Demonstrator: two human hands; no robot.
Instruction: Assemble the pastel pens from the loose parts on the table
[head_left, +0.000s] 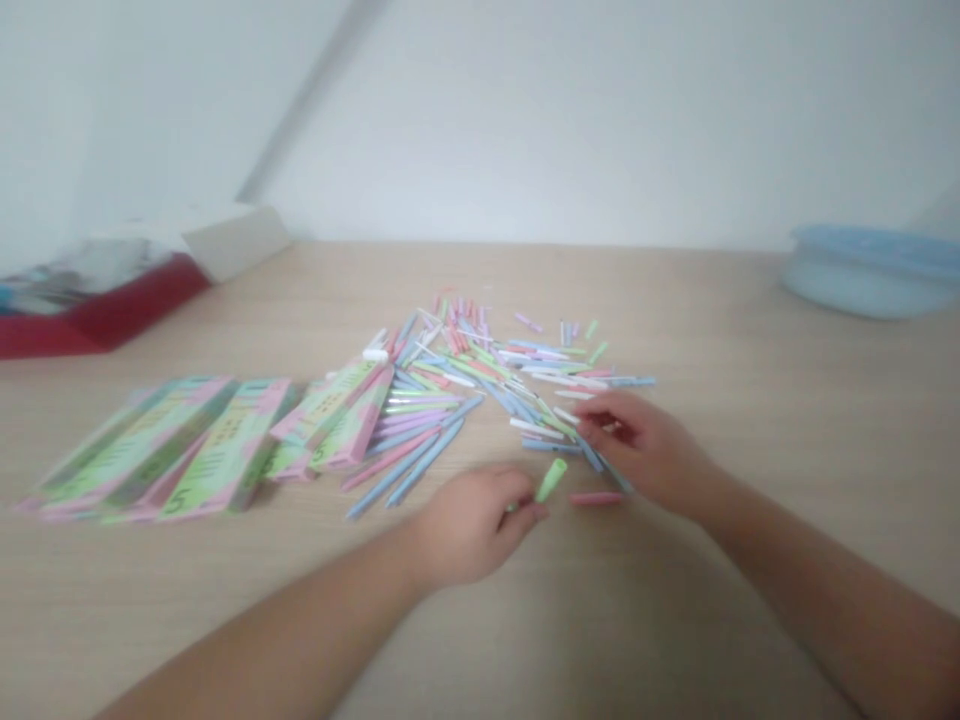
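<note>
My left hand (480, 520) is closed, pinching a light green pen cap (552, 480) between thumb and fingers, above the bare wood. To its right, my right hand (645, 445) rests at the near right edge of a pile of pastel pen parts (487, 365), fingers curled together. The tip of a white pen part (567, 415) meets its fingertips; blur hides what the fingers hold. A pink pen cap (596, 498) lies on the table between the two hands. Left of the pile, several blue, pink and purple pens (412, 440) lie side by side.
Several green and pink printed pen boxes (225, 450) lie on the wooden table (705, 320) at the left. A red box (112, 305) with an open flap stands at the back left. At the back right sits a pale blue round container (874, 270), near the white wall.
</note>
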